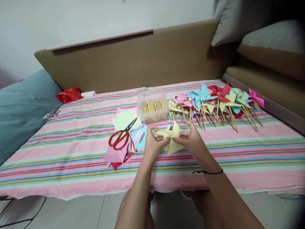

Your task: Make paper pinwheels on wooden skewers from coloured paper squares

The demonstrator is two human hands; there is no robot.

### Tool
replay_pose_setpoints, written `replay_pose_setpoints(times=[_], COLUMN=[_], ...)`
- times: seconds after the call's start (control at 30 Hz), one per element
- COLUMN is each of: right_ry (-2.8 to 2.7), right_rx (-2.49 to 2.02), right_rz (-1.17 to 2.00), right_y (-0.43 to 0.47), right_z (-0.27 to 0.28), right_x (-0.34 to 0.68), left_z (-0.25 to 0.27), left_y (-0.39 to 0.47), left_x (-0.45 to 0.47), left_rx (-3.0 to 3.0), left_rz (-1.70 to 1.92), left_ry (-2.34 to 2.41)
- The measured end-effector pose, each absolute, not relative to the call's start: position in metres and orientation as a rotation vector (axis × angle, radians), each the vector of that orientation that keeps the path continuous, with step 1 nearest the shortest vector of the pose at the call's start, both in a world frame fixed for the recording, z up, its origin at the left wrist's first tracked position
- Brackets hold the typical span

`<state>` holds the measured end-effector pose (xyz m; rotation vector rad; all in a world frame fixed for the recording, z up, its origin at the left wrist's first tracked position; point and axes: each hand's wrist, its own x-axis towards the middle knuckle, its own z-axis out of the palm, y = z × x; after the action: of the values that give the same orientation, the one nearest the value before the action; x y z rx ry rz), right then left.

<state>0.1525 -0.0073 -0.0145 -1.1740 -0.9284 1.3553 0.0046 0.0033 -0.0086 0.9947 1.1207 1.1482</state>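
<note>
Between my two hands is a pale yellow paper pinwheel [175, 148], some of its corners folded in to the middle. My left hand [156, 140] pinches it near the centre from the left, thumb on top. From the right, my right hand [189, 136] grips the paper with thumb and fingers, its thumb close to the left one. A small white and dark box [170, 128] shows just behind the paper. Left of my hands lie red-handled scissors [121, 136] and another small white box [138, 136] on blue paper [143, 143].
A clear plastic box [154, 117] of thin wooden sticks stands behind my hands. Several finished pinwheels [201, 95] on sticks lie at the right. Green sheets [125, 119] and pink cut pieces [115, 155] lie left on the striped cloth [71, 152]. A red bag [69, 95] sits far left.
</note>
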Motion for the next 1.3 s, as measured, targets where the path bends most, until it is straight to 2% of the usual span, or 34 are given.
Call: replay_pose_setpoints(times=[0.17, 0.37, 0.5, 0.63, 1.07, 1.3], right_ry=[-0.944, -0.898, -1.139, -1.306, -0.917, -0.784], right_rx=[-1.199, -1.051, -0.89, -0.916, -1.028, -1.106], right_rz=[1.389, 1.28, 1.26, 1.228, 1.203, 1.062], right_y=[-0.005, -0.011, -0.013, -0.012, -0.007, -0.006], right_z=[-0.017, -0.017, -0.024, -0.034, -0.034, -0.029], right_x=[0.151, 0.164, 0.17, 0.157, 0.132, 0.124], left_z=[-0.011, -0.016, -0.019, -0.02, -0.017, -0.018], left_y=[0.008, 0.014, 0.02, 0.022, 0.013, 0.006], left_x=[0.002, 0.003, 0.005, 0.011, 0.016, 0.024], left_rx=[0.972, 0.688, 0.502, 0.441, 0.559, 0.604], left_rz=[1.137, 1.332, 1.497, 1.538, 1.524, 1.501], left_ry=[1.182, 1.214, 1.216, 1.181, 1.165, 1.143])
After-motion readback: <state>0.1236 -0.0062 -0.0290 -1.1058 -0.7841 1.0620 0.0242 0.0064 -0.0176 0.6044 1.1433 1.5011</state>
